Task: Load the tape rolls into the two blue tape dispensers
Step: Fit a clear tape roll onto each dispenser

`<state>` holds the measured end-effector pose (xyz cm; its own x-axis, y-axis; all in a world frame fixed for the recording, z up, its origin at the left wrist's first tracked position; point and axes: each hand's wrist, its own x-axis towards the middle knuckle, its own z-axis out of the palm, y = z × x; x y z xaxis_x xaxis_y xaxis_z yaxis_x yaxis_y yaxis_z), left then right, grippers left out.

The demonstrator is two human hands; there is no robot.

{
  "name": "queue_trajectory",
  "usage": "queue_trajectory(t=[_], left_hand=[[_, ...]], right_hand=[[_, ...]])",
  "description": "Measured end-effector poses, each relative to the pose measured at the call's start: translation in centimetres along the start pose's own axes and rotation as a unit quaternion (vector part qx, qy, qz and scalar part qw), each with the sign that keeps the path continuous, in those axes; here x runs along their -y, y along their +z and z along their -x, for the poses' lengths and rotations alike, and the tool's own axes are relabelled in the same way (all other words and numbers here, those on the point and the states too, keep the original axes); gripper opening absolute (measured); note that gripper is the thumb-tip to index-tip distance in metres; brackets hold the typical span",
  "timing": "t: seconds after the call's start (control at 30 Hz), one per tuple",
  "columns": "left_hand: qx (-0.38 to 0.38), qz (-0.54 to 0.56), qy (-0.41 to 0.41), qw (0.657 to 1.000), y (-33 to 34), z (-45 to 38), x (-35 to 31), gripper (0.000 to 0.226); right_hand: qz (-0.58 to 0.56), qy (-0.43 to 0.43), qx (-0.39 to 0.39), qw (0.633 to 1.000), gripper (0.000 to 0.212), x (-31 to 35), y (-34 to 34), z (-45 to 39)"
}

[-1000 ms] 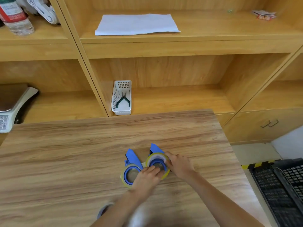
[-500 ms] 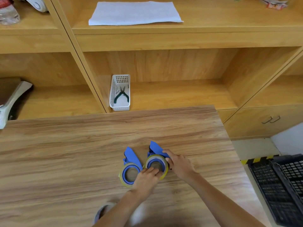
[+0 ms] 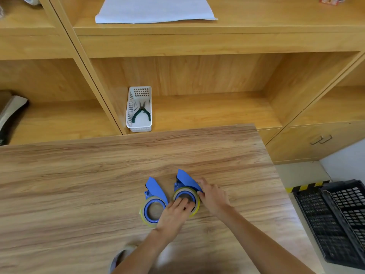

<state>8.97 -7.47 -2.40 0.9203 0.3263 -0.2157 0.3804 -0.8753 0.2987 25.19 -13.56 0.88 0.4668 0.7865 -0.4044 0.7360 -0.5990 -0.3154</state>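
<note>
Now both blue dispensers lie side by side at six o'clock on the table (image 3: 79,184); the left hand (image 3: 173,214) presses flat on the right dispenser (image 3: 186,186) roll, the right hand (image 3: 212,196) pinches its edge — light, rigid, slick-sided; grip the outer rim.

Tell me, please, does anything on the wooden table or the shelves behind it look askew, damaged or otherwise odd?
Nothing stands out. The two blue tape dispensers lie side by side on the wooden table, each with a clear tape roll. The green-handled pliers sit inside the white plastic basket, and the white sheet lies flat on its shelf.
</note>
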Motion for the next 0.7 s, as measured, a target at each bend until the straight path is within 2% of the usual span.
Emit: queue_trajectory(t=[0.1,0.17,0.3,0.53,0.63,0.7], left_hand=[[0.02,-0.028,0.005,0.999,0.4,0.0,0.4,0.076],[0.029,-0.042,-0.006,0.999,0.8,-0.1,0.3,0.07],[0.024,-0.026,-0.019,0.999,1.0,-0.4,0.1,0.072],[0.042,-0.034,-0.019,0.998,0.5,0.1,0.0,0.072],[0.037,-0.036,-0.025,0.998,0.6,0.0,0.3,0.067],[-0.001,-0.038,0.0,0.999,0.2,0.4,0.7,0.071]], right_hand=[[0.015,0.015,-0.002,1.0,0.024,-0.4,-0.2,0.0],[0.036,0.02,0.003,0.999,0.026,-0.5,-0.2,-0.1],[0.066,0.019,0.026,0.997,0.039,-0.1,0.1,-0.2],[0.024,0.042,0.03,0.998,0.038,-0.4,0.4,0.2],[0.019,0.063,-0.009,0.998,0.035,0.2,-0.5,0.0],[-0.006,0.043,-0.053,0.998,0.026,1.3,-0.8,-0.3]])
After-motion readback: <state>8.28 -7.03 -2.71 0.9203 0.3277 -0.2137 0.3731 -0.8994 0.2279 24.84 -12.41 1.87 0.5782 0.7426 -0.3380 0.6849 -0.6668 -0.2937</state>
